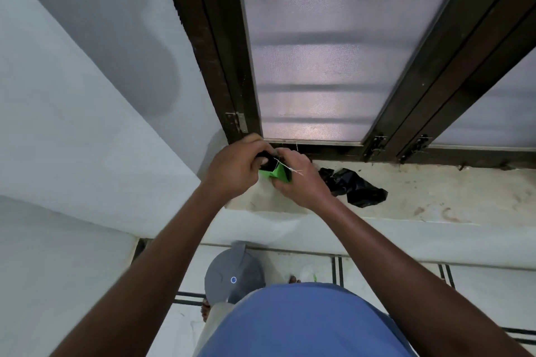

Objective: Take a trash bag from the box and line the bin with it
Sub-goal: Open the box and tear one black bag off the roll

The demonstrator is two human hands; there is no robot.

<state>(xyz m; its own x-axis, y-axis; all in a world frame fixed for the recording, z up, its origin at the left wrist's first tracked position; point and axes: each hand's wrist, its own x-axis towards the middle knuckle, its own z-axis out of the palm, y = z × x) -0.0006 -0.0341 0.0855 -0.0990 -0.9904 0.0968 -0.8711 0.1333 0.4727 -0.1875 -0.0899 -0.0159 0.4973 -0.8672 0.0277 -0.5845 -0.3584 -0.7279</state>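
1. A small green box (pixel 275 175) is held between both hands, right above the stained window ledge (pixel 435 197).
2. The left hand (pixel 235 166) is curled around the box's upper left side, where something black is being pinched.
3. The right hand (pixel 298 182) is wrapped around its right side.
4. A crumpled black trash bag (pixel 355 187) is seen lying just right of the right hand.
5. A grey bin (pixel 232 275), lid on, is spotted way below the hands, on the floor.

Dim, window-lit; wide-angle edge distortion.
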